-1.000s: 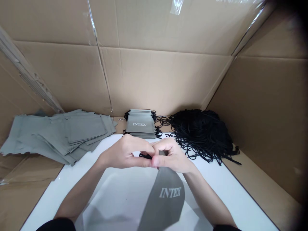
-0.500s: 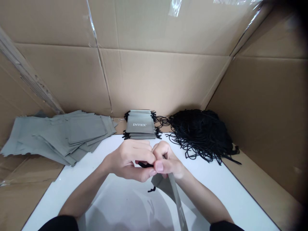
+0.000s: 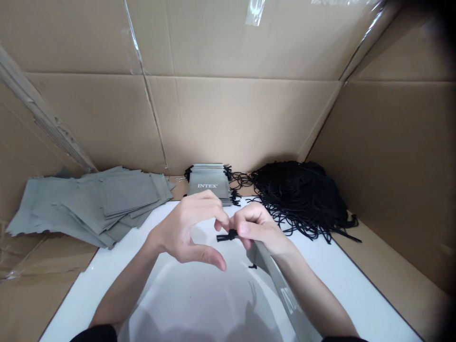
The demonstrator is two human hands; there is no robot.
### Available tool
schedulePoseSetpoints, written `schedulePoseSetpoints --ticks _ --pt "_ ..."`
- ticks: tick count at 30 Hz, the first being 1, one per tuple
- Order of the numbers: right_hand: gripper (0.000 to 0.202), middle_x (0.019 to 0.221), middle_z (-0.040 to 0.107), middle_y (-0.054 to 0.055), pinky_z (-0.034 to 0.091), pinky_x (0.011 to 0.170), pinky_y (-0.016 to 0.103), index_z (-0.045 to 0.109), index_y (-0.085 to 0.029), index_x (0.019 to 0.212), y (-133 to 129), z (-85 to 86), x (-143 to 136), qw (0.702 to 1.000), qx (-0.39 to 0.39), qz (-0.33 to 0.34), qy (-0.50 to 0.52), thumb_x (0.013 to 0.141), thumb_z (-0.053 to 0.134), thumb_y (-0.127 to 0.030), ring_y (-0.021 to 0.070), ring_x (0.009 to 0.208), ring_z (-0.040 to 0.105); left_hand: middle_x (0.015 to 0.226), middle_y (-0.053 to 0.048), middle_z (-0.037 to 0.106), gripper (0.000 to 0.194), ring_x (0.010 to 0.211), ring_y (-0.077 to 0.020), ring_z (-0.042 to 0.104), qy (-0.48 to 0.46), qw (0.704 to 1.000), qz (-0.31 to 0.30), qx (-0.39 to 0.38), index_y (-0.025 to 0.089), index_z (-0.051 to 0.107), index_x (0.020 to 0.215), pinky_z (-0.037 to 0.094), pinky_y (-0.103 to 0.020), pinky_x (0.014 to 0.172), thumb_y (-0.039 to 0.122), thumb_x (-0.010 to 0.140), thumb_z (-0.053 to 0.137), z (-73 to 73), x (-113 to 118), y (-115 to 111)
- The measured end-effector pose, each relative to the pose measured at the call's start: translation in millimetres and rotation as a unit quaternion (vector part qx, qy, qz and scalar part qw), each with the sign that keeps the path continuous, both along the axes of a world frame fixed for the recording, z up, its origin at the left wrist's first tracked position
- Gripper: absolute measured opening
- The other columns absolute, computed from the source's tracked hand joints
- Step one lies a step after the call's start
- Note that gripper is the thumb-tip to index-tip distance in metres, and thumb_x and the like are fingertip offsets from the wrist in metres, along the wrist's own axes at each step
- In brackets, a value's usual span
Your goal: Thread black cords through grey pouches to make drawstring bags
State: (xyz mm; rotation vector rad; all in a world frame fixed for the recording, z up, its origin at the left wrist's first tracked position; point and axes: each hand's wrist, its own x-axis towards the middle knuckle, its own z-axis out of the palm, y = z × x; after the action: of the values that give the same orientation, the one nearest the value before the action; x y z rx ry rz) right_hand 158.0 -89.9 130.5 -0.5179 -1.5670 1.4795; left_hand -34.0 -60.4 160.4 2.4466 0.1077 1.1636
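My right hand [image 3: 261, 230] pinches a grey drawstring pouch [image 3: 272, 266] by its top corner, right beside a knot in the black cord [image 3: 225, 236]. Two short cord ends stick out from that knot toward the left. A second small black knot shows lower, at the pouch's other edge. The pouch hangs edge-on down toward me, with part of its white print visible. My left hand [image 3: 188, 230] is open, thumb and fingers spread around the cord ends. Its index fingertip is close to the right hand's fingers; whether they touch I cannot tell.
A neat stack of grey INTEX pouches [image 3: 208, 183] with black cords stands at the back centre. Loose grey pouches [image 3: 130, 194] are heaped at the left. A tangled pile of black cords [image 3: 299, 199] lies at the right. Cardboard walls [image 3: 242, 123] surround the white table [image 3: 171, 294].
My left fingers have opened and let go of the cord, exposing the knot and its ends. My right hand has shifted slightly right with the pouch.
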Motion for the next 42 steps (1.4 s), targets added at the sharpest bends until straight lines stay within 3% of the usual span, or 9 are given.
schedulePoseSetpoints --ticks 5,10,14,19,27,33,37,40,42 --pt "0.038 0.056 0.058 -0.001 0.042 0.062 0.028 0.067 -0.017 0.061 3.2 3.2 -2.7 1.000 0.011 -0.011 -0.004 0.086 0.070 -0.045 0.0104 0.052 0.043 0.060 0.000 0.059 0.041 0.058 -0.0137 0.049 0.020 0.999 0.029 0.018 0.018 0.060 0.073 0.038 -0.026 0.058 0.055 0.091 0.059 -2.2 -1.0 -1.3" --pt "0.037 0.048 0.044 -0.005 0.021 0.047 0.024 0.068 -0.016 0.062 1.8 9.4 8.4 0.991 0.075 -0.098 -0.055 0.084 0.073 -0.045 0.0077 0.047 0.027 0.071 -0.005 0.066 0.052 0.068 -0.0160 0.055 0.044 0.995 0.011 -0.093 0.016 0.062 0.077 0.043 -0.027 0.064 0.063 0.094 0.048 -1.2 -9.7 -0.6" --pt "0.029 0.051 0.048 -0.005 0.021 0.046 0.024 0.070 -0.016 0.065 -2.9 17.9 14.8 0.981 0.122 -0.108 -0.109 0.086 0.072 -0.036 0.0072 0.048 0.031 0.069 -0.003 0.064 0.042 0.065 -0.0137 0.053 0.065 0.987 0.006 -0.144 0.016 0.063 0.075 0.042 -0.025 0.063 0.052 0.096 0.054 -0.5 -9.6 -2.5" --pt "0.025 0.052 0.050 -0.005 0.023 0.045 0.023 0.068 -0.015 0.064 -5.6 19.5 14.4 0.992 0.088 -0.029 -0.083 0.082 0.076 -0.029 0.0058 0.047 0.030 0.063 -0.001 0.060 0.033 0.057 -0.0101 0.050 0.080 0.973 -0.041 -0.211 0.016 0.064 0.070 0.039 -0.022 0.056 0.029 0.098 0.054 -4.7 -2.4 -5.1" --pt "0.035 0.046 0.057 -0.003 0.026 0.036 0.022 0.061 -0.016 0.055 -5.8 -12.0 -1.8 0.985 -0.066 0.140 0.080 0.075 0.080 -0.037 0.0071 0.035 0.041 0.046 0.000 0.048 0.043 0.044 -0.0093 0.043 -0.013 0.920 -0.196 -0.339 0.017 0.057 0.055 0.034 -0.022 0.044 0.035 0.094 0.059 -17.2 11.4 -15.4" --pt "0.036 0.035 0.047 -0.006 0.023 0.034 0.021 0.055 -0.017 0.053 -8.9 -23.7 -29.0 0.951 -0.080 0.179 0.239 0.078 0.075 -0.034 0.0041 0.026 0.029 0.034 0.003 0.038 0.054 0.035 -0.0068 0.034 -0.097 0.905 -0.186 -0.370 0.017 0.044 0.048 0.028 -0.021 0.039 0.039 0.096 0.056 -20.1 17.4 -30.1" --pt "0.034 0.028 0.037 -0.011 0.022 0.033 0.017 0.053 -0.018 0.055 -9.1 -17.6 -41.6 0.916 -0.060 0.221 0.331 0.084 0.068 -0.026 0.0023 0.022 0.020 0.031 0.005 0.032 0.057 0.029 -0.0043 0.026 -0.124 0.865 -0.176 -0.452 0.017 0.037 0.046 0.022 -0.020 0.034 0.042 0.093 0.059 -23.1 21.5 -33.0" --pt "0.032 0.027 0.034 -0.013 0.022 0.032 0.015 0.056 -0.019 0.060 -9.3 -11.8 -40.2 0.921 -0.068 0.213 0.318 0.090 0.064 -0.026 0.0027 0.021 0.020 0.030 0.008 0.022 0.059 0.024 -0.0040 0.021 -0.143 0.847 -0.159 -0.486 0.018 0.033 0.047 0.016 -0.020 0.031 0.048 0.091 0.058 -27.7 23.7 -30.9" --pt "0.032 0.030 0.035 -0.012 0.021 0.031 0.015 0.058 -0.018 0.064 -7.4 -7.9 -35.9 0.940 -0.064 0.168 0.291 0.093 0.062 -0.030 0.0030 0.023 0.020 0.033 0.008 0.025 0.057 0.026 -0.0057 0.029 -0.143 0.856 -0.141 -0.477 0.018 0.038 0.049 0.022 -0.021 0.035 0.051 0.092 0.057 -29.8 23.7 -27.0"
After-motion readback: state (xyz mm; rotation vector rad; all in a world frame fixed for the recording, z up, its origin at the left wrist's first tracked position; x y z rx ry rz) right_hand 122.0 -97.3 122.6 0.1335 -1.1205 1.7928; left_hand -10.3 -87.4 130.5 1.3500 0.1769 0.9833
